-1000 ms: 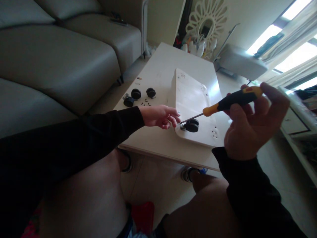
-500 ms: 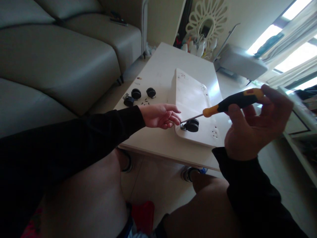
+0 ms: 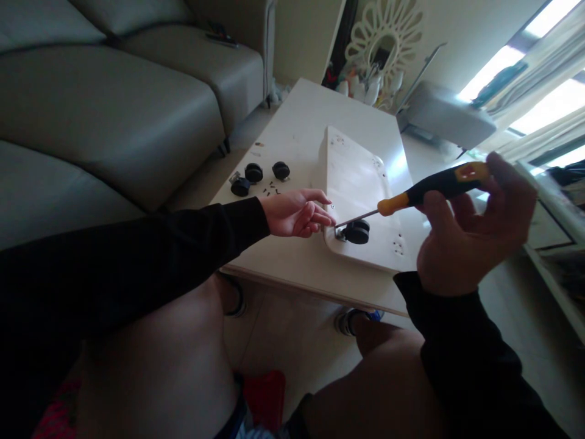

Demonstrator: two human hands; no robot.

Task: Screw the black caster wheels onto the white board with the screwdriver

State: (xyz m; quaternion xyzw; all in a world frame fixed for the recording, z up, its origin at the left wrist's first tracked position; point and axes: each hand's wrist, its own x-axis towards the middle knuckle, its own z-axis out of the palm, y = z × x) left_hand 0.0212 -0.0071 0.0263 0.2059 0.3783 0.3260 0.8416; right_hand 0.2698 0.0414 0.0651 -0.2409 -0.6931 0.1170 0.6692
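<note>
My right hand (image 3: 475, 231) is closed around the black and yellow handle of a screwdriver (image 3: 432, 189). Its thin shaft slants down to the left, and the tip meets the metal mounting plate of a black caster wheel (image 3: 356, 231). That caster sits at the near left corner of a white board (image 3: 354, 183), which shows groups of holes at its other corners. My left hand (image 3: 297, 213) has its upper digits apart and its lower fingers curled; one fingertip reaches the screwdriver's tip. Whether that fingertip touches the tip or a screw there is too small to tell.
The board lies on a white table (image 3: 274, 244). Several small dark screws (image 3: 272, 189) and loose casters (image 3: 253, 172) are left of it. A grey sofa (image 3: 137, 103) flanks the table's left side. My legs are below its front edge, with a red object (image 3: 264, 399) between them.
The view has shifted slightly. Both hands, the screwdriver and the caster keep nearly the same places, and my right fingers have turned a little on the handle.
</note>
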